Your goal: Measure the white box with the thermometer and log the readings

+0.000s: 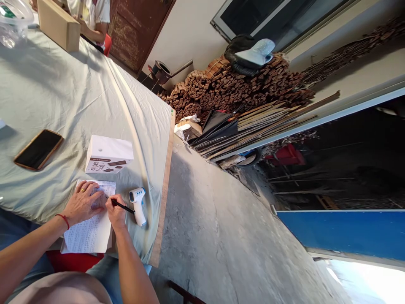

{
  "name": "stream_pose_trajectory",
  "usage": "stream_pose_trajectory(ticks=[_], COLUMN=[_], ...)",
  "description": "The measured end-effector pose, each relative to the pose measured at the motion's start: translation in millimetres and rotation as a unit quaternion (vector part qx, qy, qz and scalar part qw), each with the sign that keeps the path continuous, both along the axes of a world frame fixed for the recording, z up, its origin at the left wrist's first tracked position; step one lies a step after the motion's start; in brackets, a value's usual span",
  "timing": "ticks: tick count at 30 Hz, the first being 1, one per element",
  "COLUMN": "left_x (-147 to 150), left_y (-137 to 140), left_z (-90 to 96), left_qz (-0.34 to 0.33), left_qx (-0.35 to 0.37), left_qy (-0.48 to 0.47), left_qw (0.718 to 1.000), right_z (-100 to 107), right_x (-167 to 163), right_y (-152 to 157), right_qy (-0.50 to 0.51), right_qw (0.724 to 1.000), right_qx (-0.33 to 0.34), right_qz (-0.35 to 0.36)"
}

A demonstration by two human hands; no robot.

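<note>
My right hand [116, 212] is closed round a black pen [124, 206], its tip at the right part of a handwritten sheet of paper [90, 234]. Spread flat over the upper part of that sheet is my left hand [82, 203], with a ring on one finger and a red cord at the wrist. Just right of the pen lies a white and blue infrared thermometer [138, 206]. Beyond the paper stands a white box [109, 153] with brown print. A dark phone [39, 149] in a brown case lies farther left.
A pale cloth covers the table [72, 101], whose wooden edge [164, 190] runs along the right. At the far left stand a cardboard box [60, 25] and a clear plastic container [15, 17]; another person [95, 19] sits behind. Stacked firewood [240, 88] lines the wall above the concrete floor [215, 228].
</note>
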State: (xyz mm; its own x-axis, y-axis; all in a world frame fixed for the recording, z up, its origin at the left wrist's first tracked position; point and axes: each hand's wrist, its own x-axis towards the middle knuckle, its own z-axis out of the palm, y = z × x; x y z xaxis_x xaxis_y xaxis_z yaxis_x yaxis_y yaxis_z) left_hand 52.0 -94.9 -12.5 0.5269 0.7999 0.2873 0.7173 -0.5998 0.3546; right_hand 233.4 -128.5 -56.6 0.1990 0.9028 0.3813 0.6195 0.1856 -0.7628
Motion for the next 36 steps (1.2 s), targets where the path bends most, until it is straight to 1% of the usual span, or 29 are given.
stream_pose_trajectory(ticks=[3, 8, 19, 25, 30, 36], left_x=[-0.1, -0.2, -0.7, -0.7, -0.5, -0.2], left_y=[0.3, 0.2, 0.6, 0.5, 0.5, 0.7], left_z=[-0.3, -1.9, -2.6, -1.9, -2.4, -2.0], left_qz=[0.001, 0.000, -0.001, 0.001, 0.006, 0.002], left_qx=[-0.004, 0.012, 0.012, 0.010, -0.001, 0.012], left_qy=[-0.007, 0.000, 0.001, 0.007, -0.002, -0.002], left_qw=[1.000, 1.000, 1.000, 1.000, 1.000, 1.000], right_z=[0.1, 0.5, 0.1, 0.8, -0.1, 0.0], right_x=[-0.4, -0.4, -0.9, 0.1, 0.3, -0.6], right_y=[0.0, 0.1, -0.4, -0.7, -0.4, 0.1], right_qy=[0.003, 0.010, 0.013, 0.029, 0.017, 0.010], right_qw=[1.000, 1.000, 1.000, 0.999, 1.000, 1.000], right_qx=[-0.002, 0.017, -0.002, 0.005, 0.000, 0.009], right_qz=[-0.001, -0.003, -0.011, -0.016, -0.012, -0.017])
